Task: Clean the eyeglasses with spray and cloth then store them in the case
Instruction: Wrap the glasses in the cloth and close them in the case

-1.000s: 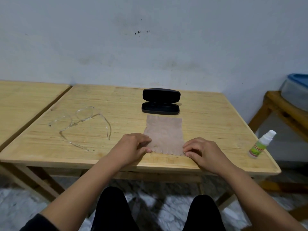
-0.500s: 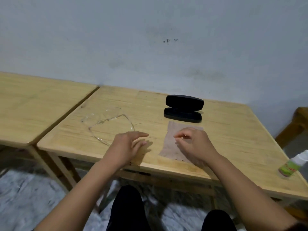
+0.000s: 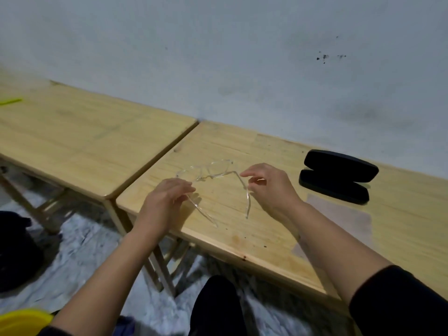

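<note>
Now both hands at clear eyeglasses (image 3: pixel 213 169), left hand (image 3: pixel 164 200) fingers pinching one temple, right hand (image 3: pixel 269 187) fingers pinching the other

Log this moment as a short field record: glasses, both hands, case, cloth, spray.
glasses: clear-framed eyeglasses, arms unfolded, on the right-hand table
left hand: at the left temple arm, grip unclear
right hand: at the right temple arm, grip unclear
case: black, lid open, near the wall
cloth: flat in front of the case, partly under the right forearm
spray: not in view

Clear plastic eyeglasses (image 3: pixel 208 171), matt case (image 3: pixel 338 176), wooden table (image 3: pixel 242 229).
</note>
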Action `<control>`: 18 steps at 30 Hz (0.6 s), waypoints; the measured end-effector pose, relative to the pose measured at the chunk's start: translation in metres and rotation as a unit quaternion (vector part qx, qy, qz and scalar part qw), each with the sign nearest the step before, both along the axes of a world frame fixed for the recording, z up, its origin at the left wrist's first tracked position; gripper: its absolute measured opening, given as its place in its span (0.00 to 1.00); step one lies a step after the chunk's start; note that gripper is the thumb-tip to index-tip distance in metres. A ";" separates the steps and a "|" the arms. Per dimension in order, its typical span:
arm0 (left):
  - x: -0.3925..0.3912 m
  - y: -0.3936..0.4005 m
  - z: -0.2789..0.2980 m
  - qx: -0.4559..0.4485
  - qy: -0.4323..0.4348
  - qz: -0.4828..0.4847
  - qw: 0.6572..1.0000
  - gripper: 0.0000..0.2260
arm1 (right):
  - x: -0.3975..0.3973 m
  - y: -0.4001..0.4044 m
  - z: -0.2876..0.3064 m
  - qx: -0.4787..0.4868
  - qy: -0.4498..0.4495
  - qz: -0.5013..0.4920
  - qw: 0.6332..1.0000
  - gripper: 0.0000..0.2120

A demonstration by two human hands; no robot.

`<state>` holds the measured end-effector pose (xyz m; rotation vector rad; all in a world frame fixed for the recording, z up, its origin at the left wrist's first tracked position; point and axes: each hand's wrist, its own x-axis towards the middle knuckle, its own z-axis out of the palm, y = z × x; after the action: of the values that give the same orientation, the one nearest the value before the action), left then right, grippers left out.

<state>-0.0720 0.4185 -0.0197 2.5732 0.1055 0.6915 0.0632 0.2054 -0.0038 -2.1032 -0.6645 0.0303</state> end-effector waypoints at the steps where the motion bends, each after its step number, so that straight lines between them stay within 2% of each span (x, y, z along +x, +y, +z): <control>1: 0.002 0.001 0.000 0.009 -0.005 0.001 1.000 0.11 | 0.001 0.004 -0.002 0.005 -0.001 0.003 1.000 0.15; 5: 0.012 0.005 0.004 0.049 -0.051 -0.002 0.998 0.09 | 0.003 0.013 -0.003 0.073 0.036 0.000 0.997 0.11; 9: 0.023 0.008 0.012 0.020 -0.108 -0.002 0.994 0.10 | 0.003 0.005 0.010 0.106 -0.010 -0.020 0.994 0.11; 12: 0.033 -0.001 0.020 -0.032 -0.131 -0.016 0.991 0.10 | 0.004 -0.015 0.024 0.108 -0.022 -0.053 0.993 0.08; 18: 0.059 -0.067 0.034 -0.160 -0.132 -0.063 0.976 0.09 | -0.014 -0.085 0.042 0.201 0.000 -0.129 0.971 0.08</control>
<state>-0.0131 0.3515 0.0143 2.1422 -0.0322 0.8819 0.0494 0.1199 0.0380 -1.7780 -0.3552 -0.2327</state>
